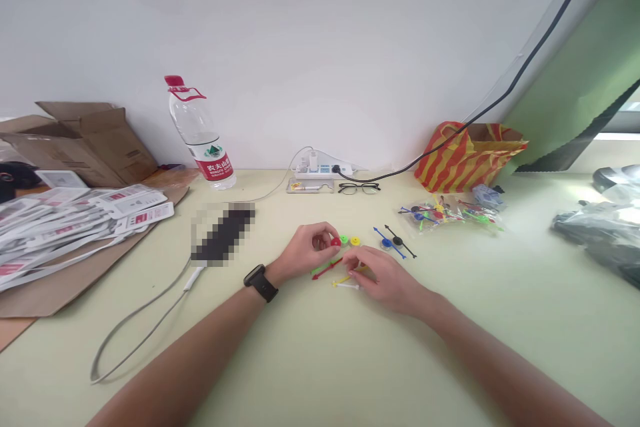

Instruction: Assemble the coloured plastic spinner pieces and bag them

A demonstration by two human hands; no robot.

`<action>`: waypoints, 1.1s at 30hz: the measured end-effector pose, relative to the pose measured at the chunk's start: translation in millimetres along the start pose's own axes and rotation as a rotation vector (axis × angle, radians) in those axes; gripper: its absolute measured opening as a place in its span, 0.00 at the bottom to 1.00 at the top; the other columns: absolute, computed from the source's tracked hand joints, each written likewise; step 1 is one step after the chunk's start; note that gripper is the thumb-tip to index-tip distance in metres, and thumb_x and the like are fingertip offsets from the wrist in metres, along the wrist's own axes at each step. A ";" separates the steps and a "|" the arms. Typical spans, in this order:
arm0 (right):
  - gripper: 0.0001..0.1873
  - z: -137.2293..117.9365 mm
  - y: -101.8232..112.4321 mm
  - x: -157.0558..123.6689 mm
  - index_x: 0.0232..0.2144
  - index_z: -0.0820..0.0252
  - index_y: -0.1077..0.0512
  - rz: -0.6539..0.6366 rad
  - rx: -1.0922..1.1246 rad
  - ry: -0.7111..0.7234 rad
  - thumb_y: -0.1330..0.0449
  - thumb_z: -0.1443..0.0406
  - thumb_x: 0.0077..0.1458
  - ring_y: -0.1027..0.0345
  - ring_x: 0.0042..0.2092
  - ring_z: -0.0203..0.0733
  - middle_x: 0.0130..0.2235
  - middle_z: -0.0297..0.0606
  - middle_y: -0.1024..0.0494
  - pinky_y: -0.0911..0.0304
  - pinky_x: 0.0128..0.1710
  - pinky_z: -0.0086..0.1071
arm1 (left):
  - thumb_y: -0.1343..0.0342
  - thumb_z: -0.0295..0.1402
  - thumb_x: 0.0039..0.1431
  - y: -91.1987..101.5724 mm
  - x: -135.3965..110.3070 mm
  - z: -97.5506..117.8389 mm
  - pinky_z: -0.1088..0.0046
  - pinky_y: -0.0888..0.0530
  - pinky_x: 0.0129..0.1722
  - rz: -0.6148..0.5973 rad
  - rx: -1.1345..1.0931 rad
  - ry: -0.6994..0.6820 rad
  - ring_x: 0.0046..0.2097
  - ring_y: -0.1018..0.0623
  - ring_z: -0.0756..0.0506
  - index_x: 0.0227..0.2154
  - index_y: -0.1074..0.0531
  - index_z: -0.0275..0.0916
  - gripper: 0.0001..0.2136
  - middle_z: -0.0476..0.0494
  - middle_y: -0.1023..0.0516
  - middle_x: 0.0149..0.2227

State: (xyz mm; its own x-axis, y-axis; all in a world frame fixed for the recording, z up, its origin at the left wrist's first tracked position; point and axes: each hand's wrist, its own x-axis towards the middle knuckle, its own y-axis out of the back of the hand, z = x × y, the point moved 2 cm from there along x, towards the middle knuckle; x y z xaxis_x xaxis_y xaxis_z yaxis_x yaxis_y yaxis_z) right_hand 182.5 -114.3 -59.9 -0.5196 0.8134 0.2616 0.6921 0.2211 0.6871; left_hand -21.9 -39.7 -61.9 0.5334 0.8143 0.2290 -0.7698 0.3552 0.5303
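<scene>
Between the thumb and index finger of my left hand point(309, 252) is a small red round piece point(335, 241). Just right of it a green round piece point(344, 239) and a yellow round piece point(355, 241) sit on the table. My right hand point(383, 275) is low over the table with its fingers drawn together; what they hold, if anything, is hidden. Below the hands lie a red arrow point(326, 271), a green one mostly behind it, a yellow arrow point(341, 281) and a white arrow point(347, 286). Farther right are a blue arrow spinner point(387, 243) and a black arrow spinner point(398, 241).
Clear bags of coloured spinners point(435, 212) lie near a striped bag point(470, 157). Glasses point(359, 188) and a power strip point(325, 169) are by the wall. Leftward stand a large bottle point(203, 137), a cardboard box point(95, 143), piled white tags point(85, 220) and a cable point(125, 313).
</scene>
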 end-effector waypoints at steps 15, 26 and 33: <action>0.21 16.5 16.5 0.2 0.53 0.50 0.28 -0.058 -0.009 -0.063 0.45 0.74 0.61 0.27 0.46 0.44 0.42 0.35 0.20 0.33 0.53 0.42 | 0.37 0.36 0.60 6.7 -1.7 6.6 0.63 0.29 0.51 0.055 0.242 -0.141 0.47 0.26 0.42 0.35 0.23 0.42 0.04 0.43 0.24 0.43; 0.22 20.3 28.6 -1.2 0.53 0.50 0.27 -0.078 -0.030 -0.075 0.44 0.75 0.60 0.26 0.47 0.45 0.45 0.37 0.20 0.31 0.51 0.42 | 0.33 0.36 0.56 3.2 -4.9 11.2 0.60 0.29 0.53 -0.109 0.289 -0.199 0.50 0.28 0.39 0.29 0.23 0.42 0.05 0.43 0.23 0.45; 0.25 19.6 29.1 -1.5 0.54 0.49 0.28 -0.066 -0.002 -0.072 0.45 0.75 0.58 0.26 0.45 0.44 0.43 0.35 0.21 0.31 0.50 0.41 | 0.37 0.30 0.58 2.5 -4.5 10.0 0.60 0.30 0.54 -0.091 0.295 -0.196 0.51 0.29 0.40 0.32 0.21 0.43 0.01 0.44 0.23 0.46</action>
State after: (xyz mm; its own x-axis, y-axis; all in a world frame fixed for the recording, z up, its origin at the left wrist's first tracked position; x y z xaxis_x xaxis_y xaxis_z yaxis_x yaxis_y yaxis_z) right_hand 213.2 -98.6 -53.6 -0.5265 0.8336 0.1669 0.6566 0.2740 0.7027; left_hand -22.7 -47.1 -53.5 0.6739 0.6718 0.3074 -0.5976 0.2511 0.7614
